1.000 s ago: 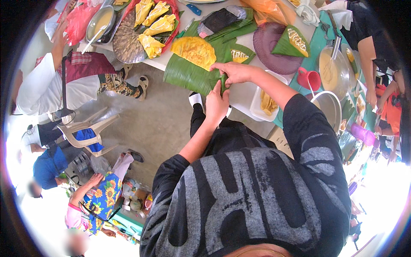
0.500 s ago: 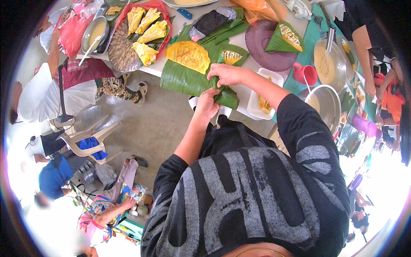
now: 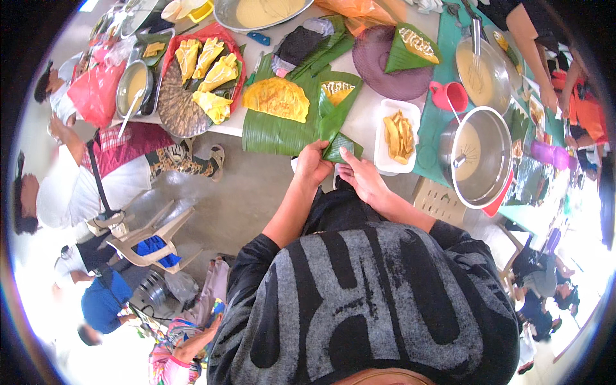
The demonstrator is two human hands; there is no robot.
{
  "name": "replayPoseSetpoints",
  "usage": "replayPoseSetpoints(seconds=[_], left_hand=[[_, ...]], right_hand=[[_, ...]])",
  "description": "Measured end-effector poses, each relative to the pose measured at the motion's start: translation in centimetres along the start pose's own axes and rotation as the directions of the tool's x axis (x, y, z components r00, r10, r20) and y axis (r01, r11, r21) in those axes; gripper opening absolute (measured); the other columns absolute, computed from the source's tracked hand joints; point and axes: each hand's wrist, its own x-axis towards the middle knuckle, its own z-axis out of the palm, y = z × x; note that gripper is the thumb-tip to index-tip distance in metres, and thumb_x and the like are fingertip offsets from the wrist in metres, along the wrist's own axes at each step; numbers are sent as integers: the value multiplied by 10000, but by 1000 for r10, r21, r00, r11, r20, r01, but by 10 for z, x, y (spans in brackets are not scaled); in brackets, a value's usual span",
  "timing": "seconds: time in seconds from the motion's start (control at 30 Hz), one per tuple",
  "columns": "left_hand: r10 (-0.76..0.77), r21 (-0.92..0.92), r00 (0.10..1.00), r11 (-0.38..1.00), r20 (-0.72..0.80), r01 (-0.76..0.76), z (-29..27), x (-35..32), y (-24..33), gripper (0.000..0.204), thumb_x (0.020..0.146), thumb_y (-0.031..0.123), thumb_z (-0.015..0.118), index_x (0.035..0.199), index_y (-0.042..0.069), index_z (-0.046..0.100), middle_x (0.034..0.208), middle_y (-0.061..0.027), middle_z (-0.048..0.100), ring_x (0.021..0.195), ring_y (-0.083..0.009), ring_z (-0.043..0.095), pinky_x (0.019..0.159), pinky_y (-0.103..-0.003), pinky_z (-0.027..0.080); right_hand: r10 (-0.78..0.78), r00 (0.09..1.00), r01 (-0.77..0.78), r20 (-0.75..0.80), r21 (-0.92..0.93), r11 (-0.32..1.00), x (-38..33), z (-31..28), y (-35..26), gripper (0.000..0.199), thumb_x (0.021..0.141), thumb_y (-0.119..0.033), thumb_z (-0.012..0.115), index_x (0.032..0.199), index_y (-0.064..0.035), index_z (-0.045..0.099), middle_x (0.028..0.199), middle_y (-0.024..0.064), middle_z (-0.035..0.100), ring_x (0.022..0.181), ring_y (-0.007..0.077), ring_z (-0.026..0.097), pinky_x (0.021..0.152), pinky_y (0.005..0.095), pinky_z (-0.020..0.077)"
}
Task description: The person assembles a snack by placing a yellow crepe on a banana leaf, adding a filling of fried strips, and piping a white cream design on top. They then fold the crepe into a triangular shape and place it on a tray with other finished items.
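A green banana leaf [image 3: 330, 125] is folded into a cone around a yellow folded crepe [image 3: 337, 93] drizzled with white sauce. My left hand [image 3: 312, 164] is closed on the lower end of this leaf at the table's near edge. Close by on the right, my right hand [image 3: 366, 176] has its thumb over the leaf's lower flap and its fingers below. Left of the cone, a larger yellow crepe [image 3: 276, 100] rests on a flat banana leaf sheet [image 3: 266, 138]. A dark cloth bundle [image 3: 300, 48] lies behind them.
A white tray [image 3: 414, 131] of yellow strips sits to the right, near a red mug [image 3: 450, 97] and steel bowls [image 3: 502, 167] of batter with whisks. Behind stands a purple glass plate [image 3: 372, 61] with another leaf cone. A plate of rolled crepes [image 3: 218, 72] is at left.
My right hand has moved from the top of the leaf cone down toward my body, beside my left hand. The filled part of the cone now shows more fully.
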Motion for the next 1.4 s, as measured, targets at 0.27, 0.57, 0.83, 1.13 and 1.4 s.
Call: replayPoseSetpoints(seconds=[0.27,0.57,0.83,1.13,1.4], left_hand=[[122,756,985,654,-124,14,1,-4,22,255,852,170,550,1024,-18,548,867,-114,627,756,-272,614,690,-364,496],[493,935,802,-278,337,-221,35,-23,25,313,769,189,671,976,-15,555,815,-149,574,656,-284,579,596,-365,475],[259,766,826,-577,501,-284,44,3,26,355,745,188,663,1001,-15,524,987,-218,531,872,-391,573,734,-447,483],[205,716,819,-624,535,-312,43,4,32,244,712,148,634,879,-17,566,879,-210,582,808,-367,590,719,-433,484],[221,724,764,-549,607,-417,34,-2,38,129,698,94,597,791,8,568,782,-190,593,705,-370,594,642,-453,486]], right_hand=[[-127,957,153,-260,83,985,39,12,23,200,849,-125,617,983,20,583,857,67,629,729,151,596,643,302,506],[-305,869,200,-389,-288,937,34,16,16,291,771,-127,655,1009,26,590,837,166,637,714,236,630,600,348,506],[-638,637,324,-433,-600,731,43,21,19,312,755,-179,646,996,15,604,886,210,634,869,369,595,787,406,456],[-528,722,278,-448,-511,814,44,20,0,367,726,-224,678,1026,-24,607,927,177,647,889,324,613,795,381,463],[-568,799,492,-200,-328,807,55,11,3,450,712,49,590,1149,-53,561,1111,123,615,1028,219,579,884,322,436]])
